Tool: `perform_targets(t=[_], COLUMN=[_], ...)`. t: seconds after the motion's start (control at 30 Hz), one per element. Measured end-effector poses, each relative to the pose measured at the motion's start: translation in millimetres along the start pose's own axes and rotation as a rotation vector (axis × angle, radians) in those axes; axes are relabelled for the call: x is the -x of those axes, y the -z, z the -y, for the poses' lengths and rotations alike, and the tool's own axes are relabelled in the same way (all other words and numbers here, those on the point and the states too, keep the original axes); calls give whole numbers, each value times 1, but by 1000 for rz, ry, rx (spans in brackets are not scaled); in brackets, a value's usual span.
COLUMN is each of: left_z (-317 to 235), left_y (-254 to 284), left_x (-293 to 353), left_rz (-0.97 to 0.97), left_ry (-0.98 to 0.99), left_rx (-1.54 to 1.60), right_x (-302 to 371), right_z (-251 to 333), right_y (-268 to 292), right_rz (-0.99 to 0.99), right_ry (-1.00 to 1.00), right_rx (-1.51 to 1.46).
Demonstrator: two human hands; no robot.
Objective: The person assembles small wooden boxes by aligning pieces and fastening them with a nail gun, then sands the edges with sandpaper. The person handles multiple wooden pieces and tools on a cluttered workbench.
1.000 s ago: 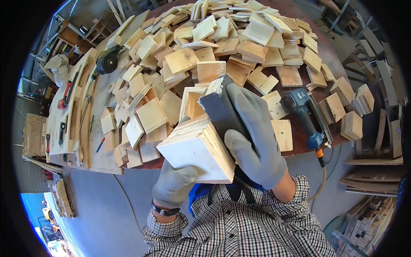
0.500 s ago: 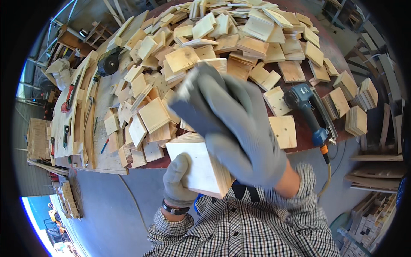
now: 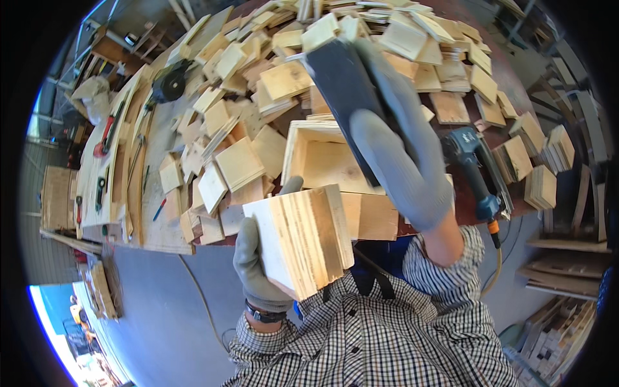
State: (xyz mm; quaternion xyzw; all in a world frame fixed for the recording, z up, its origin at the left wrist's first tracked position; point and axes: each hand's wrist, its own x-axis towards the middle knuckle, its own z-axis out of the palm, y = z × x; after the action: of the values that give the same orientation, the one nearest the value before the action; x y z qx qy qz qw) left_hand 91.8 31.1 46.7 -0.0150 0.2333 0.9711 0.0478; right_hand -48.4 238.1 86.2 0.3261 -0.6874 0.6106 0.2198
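Observation:
My left hand (image 3: 256, 267), in a grey glove, is closed round a stack of square plywood pieces (image 3: 300, 238) held over the table's near edge. The layered edges of the stack face up and to the right, and its pale face is turned left. Gloved in grey too, my right hand (image 3: 406, 155) grips a long dark grey sanding block (image 3: 342, 97), raised above and to the right of the stack and apart from it. Behind the block, which partly covers it, an open wooden box (image 3: 316, 155) lies on the table.
A large heap of plywood squares (image 3: 238, 168) covers the table. A blue-black nail gun (image 3: 474, 171) with a hose lies at the right, beside small stacks of squares (image 3: 540, 184). Long boards, a red-handled tool (image 3: 103, 143) and a black round-bodied tool (image 3: 169, 80) lie at the left.
My right hand has lifted the sanding block up and right, away from the stack. The stack in my left hand has turned so its layered edges show. The wooden box has become visible.

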Motion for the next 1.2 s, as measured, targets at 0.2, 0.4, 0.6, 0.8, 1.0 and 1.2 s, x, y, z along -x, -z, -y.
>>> perform_targets(t=[0.2, 0.4, 0.6, 0.8, 1.0, 1.2], left_z=[-6, 1, 3, -1, 6, -2], left_y=[14, 35, 5, 16, -5, 30], left_x=[-2, 2, -10, -14, -20, -12], left_rz=[-115, -96, -146, -63, 10, -71], left_ry=[-119, 93, 97, -68, 114, -127], left_rx=[-458, -231, -102, -347, 34, -642], right_x=[50, 33, 15, 52, 8, 41], right_z=[57, 18, -1, 56, -29, 37], right_y=[-24, -10, 1, -6, 11, -12], right_rz=[314, 294, 165, 395, 192, 315], right_ry=[149, 137, 55, 109, 89, 140], right_rx=[351, 410, 70, 280, 320, 296])
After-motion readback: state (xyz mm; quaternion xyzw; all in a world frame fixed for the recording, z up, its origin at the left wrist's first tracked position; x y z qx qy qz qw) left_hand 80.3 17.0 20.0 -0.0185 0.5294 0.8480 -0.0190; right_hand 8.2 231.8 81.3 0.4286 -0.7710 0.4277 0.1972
